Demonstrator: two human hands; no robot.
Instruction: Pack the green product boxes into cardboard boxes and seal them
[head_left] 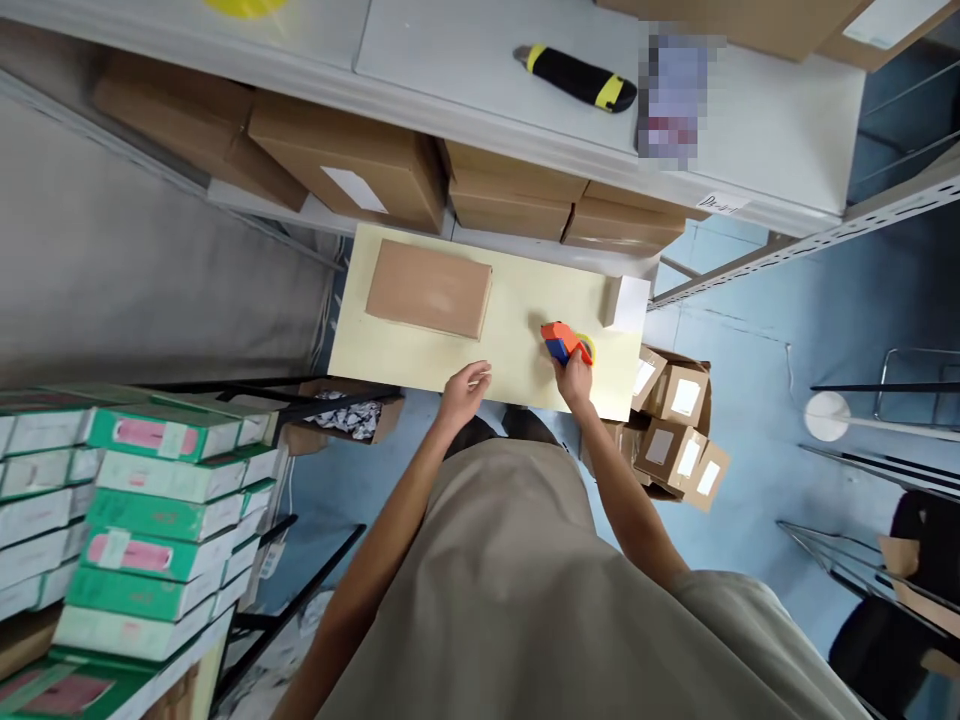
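My right hand point(574, 378) is closed around the handle of an orange and blue tape dispenser point(559, 342) with a yellow-rimmed roll, held over the right part of a pale yellow tabletop point(517, 345). At the table's near edge, my left hand point(465, 393) is loosely curled, its fingers a little apart; I see nothing held in it. A closed brown cardboard box point(429, 287) lies on the left of the table, beyond my left hand and apart from it. Near the right end stands a small white box point(628, 303).
Above the table, a shelf point(450, 50) carries a black and yellow utility knife point(579, 78). Brown cartons point(510, 205) fill the level below. Labelled small boxes point(679, 420) sit in a carton at right. Green and white boxes point(165, 500) are stacked at left, near a carton of crumpled material point(349, 415).
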